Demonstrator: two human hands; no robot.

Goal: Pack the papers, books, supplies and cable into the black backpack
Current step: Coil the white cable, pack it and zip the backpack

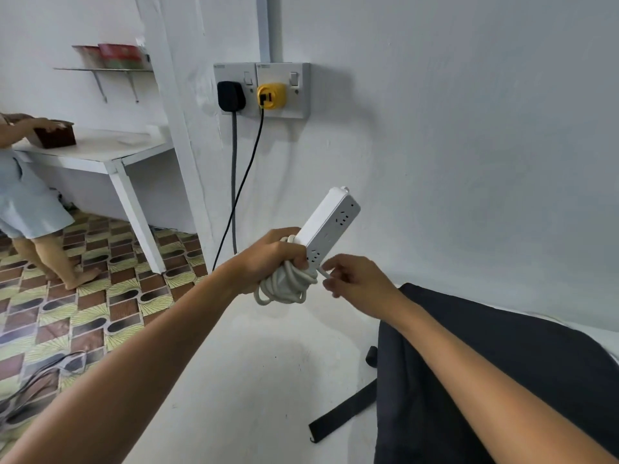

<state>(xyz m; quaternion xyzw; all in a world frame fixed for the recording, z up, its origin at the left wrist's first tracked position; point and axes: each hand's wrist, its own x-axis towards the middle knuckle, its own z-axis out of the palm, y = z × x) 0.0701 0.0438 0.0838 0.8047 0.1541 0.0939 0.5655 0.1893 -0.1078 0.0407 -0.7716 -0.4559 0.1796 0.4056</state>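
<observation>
At the far left a second person (23, 182) in pale shorts stands barefoot on the brown, cream and black patterned floor (83, 296), one hand resting on a dark red-brown box (55, 135) that sits on a white-painted wooden table (100, 155). Above the table a small metal-bracketed wall shelf (110, 70) carries red and green packets, too blurred to read. Further right, on the white wall, a grey double socket plate (262, 90) holds a black plug (231, 96) with a grey braided cord and, just beside it, a yellow adapter (272, 96) with a thin black cord; both cords hang down the wall. Below the sockets the left hand (268, 259) is clenched round the lower end of a white rectangular plastic power strip (330, 226) together with its thick white cable (284, 286), which is wound in loops about the strip and hangs just beneath the fist; the strip tilts up and to the right, its outlets facing the camera. The right hand (358, 279) is just beside it, thumb and fingers pinching the free stretch of that cable where it leaves the coil. Under the right forearm, at the lower right, the black fabric backpack (502, 380) lies on a white surface (261, 363), one black strap (341, 413) trailing out to its left; whether it is open cannot be told.
</observation>
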